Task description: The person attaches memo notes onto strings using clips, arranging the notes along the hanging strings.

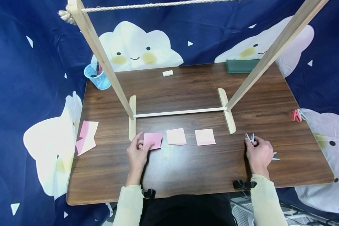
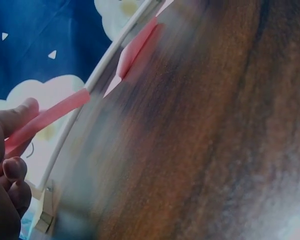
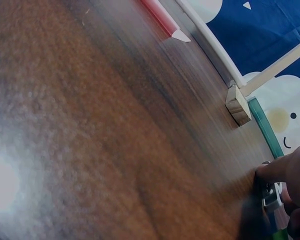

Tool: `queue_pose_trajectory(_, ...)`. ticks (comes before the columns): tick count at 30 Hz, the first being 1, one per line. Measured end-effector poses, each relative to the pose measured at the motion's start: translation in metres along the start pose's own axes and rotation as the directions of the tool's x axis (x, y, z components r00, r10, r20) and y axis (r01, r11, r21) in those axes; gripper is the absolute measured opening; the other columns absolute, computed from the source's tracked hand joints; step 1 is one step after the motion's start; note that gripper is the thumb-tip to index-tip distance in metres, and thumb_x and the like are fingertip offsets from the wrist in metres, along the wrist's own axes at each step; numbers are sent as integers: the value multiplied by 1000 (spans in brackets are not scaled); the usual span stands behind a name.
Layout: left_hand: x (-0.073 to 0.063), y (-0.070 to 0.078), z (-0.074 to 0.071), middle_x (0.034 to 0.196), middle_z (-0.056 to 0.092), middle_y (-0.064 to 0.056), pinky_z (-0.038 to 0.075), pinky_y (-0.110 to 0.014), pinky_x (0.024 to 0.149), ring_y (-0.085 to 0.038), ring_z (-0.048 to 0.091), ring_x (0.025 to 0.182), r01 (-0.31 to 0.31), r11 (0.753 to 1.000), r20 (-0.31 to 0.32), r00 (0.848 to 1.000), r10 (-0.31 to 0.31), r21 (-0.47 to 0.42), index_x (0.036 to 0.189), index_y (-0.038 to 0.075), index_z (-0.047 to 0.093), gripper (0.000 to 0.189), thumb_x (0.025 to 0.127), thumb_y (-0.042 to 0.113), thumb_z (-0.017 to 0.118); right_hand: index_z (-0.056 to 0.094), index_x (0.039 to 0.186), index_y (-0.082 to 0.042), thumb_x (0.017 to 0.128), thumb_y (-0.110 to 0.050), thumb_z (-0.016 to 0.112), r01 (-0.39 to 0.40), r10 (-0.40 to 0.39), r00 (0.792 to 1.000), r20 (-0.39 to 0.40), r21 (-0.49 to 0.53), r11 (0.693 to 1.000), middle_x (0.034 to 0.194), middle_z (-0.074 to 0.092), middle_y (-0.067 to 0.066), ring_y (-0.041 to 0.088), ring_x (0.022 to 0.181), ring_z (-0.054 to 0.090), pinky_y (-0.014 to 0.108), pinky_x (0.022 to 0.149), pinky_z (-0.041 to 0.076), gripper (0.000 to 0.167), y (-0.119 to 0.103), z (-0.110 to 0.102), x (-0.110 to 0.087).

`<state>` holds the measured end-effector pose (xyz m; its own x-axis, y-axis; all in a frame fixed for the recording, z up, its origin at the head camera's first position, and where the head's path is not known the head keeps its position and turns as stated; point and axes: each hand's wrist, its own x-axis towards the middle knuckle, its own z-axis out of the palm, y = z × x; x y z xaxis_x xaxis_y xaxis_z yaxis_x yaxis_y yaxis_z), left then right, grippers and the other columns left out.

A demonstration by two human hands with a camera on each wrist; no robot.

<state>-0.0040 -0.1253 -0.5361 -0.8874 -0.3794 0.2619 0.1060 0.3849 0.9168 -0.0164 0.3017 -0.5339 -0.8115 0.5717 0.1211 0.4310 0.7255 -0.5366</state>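
My left hand (image 1: 138, 153) pinches a pink sticky note (image 1: 153, 140) between thumb and fingers, lifted off the table in the left wrist view. To its right lie two paler pink notes, a middle one (image 1: 176, 136) and a right one (image 1: 205, 137). My right hand (image 1: 259, 153) grips a light grey-blue clothespin (image 1: 252, 138), its two prongs pointing away from me; part of it is hidden by the fingers. Another light blue clothespin (image 1: 276, 157) shows beside that hand, partly covered. In the right wrist view the fingers (image 3: 280, 170) appear at the right edge.
A wooden frame (image 1: 101, 59) with a rope (image 1: 158, 5) across its top stands behind the notes. Folded pink-and-white papers (image 1: 87, 138) lie left. Red clothespins (image 1: 296, 115) sit at the right edge. A blue pen cup (image 1: 101, 81), white block (image 1: 168, 73) and green box (image 1: 240, 66) stand behind.
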Motion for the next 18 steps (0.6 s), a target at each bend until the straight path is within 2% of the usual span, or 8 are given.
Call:
queue_pose_trajectory(7, 1, -2, 3, 72, 68, -19, 32, -12, 53, -6, 44, 59, -74, 997, -35, 997, 74, -4, 113, -3, 72, 45, 71, -4, 87, 72, 106, 3, 91, -26, 73, 11, -11, 1000, -5, 3, 1000, 91, 65, 22, 45, 99, 59, 57, 84, 40, 33, -2, 0, 0)
queue_pose_trajectory(11, 1, 0, 3, 81, 71, -24, 40, -13, 58, -17, 55, 65, -109, 994, -38, 993, 109, 12, 108, -8, 71, 34, 76, -10, 80, 72, 107, 3, 92, -25, 73, 14, -14, 1000, -1, 4, 1000, 93, 65, 24, 45, 99, 58, 57, 84, 39, 32, -4, -1, 0)
queue_pose_trajectory(15, 2, 19, -1, 90, 72, -27, 45, -14, 65, -27, 60, 68, -158, 987, -28, 987, 159, 11, 104, -12, 68, 20, 84, -15, 70, 72, 107, 2, 91, -24, 73, 14, -14, 1000, -2, 5, 1000, 93, 65, 24, 45, 99, 58, 57, 83, 39, 31, -3, -1, 0)
queue_pose_trajectory(18, 3, 33, -4, 89, 72, -28, 46, -12, 69, -23, 62, 70, -170, 985, -39, 985, 168, -38, 100, -13, 68, 14, 87, -16, 65, 72, 108, 2, 90, -24, 74, 17, -16, 1000, -7, 9, 1000, 93, 65, 24, 46, 99, 59, 57, 83, 40, 31, -3, 0, -1)
